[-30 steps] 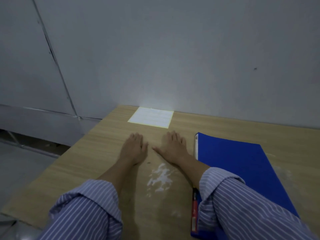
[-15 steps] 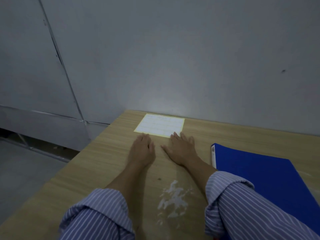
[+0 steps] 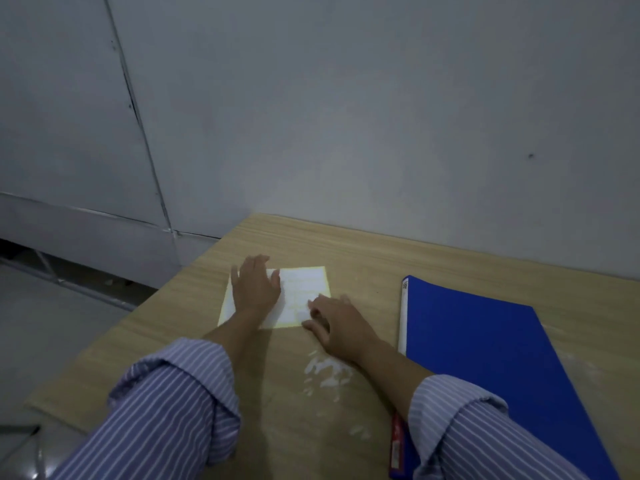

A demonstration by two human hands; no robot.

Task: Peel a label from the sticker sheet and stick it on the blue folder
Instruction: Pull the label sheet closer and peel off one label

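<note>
The blue folder (image 3: 485, 344), stiff and flat, lies at the right on the worktop (image 3: 363, 244). Beyond the forearms, the left hand (image 3: 254, 289) presses the sticker sheet (image 3: 304, 289) flat, fingers spread; the right hand (image 3: 341, 325) has loosely parted fingers at its near right corner. Thin, flimsy paper: probably best lifted at a label corner.

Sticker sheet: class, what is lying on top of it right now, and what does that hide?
The left hand lies flat on the sticker sheet, covering its left part. The right hand has fingertips on the near right corner. Labels beneath both hands are hidden.
</note>
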